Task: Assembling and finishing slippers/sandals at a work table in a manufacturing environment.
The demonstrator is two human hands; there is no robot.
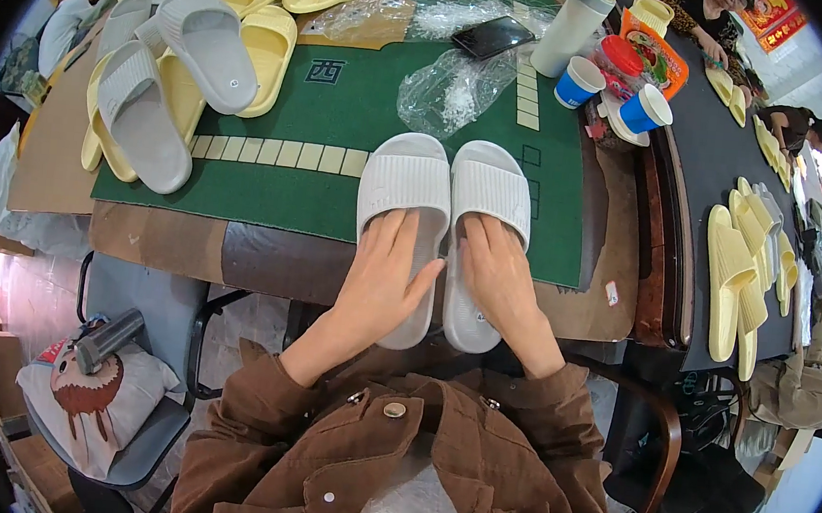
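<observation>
A pair of light grey slide slippers lies side by side at the table's near edge, toes away from me and heels jutting past the edge. The fingers of my left hand (380, 273) reach under the ribbed strap of the left slipper (404, 182), its thumb along the inner side. Inside the right slipper (493, 187), my right hand (498, 275) has its fingers tucked under the strap in the same way. Both sets of fingertips are hidden by the straps. Beyond the toes lies a crumpled clear plastic bag (455, 88).
Yellow and grey slippers (208, 49) are heaped at the left on the green mat (346, 112). A black phone (492, 37), a white bottle (571, 35) and paper cups (579, 83) stand farther back. More yellow slippers (729, 277) lie on the right table, where other people work.
</observation>
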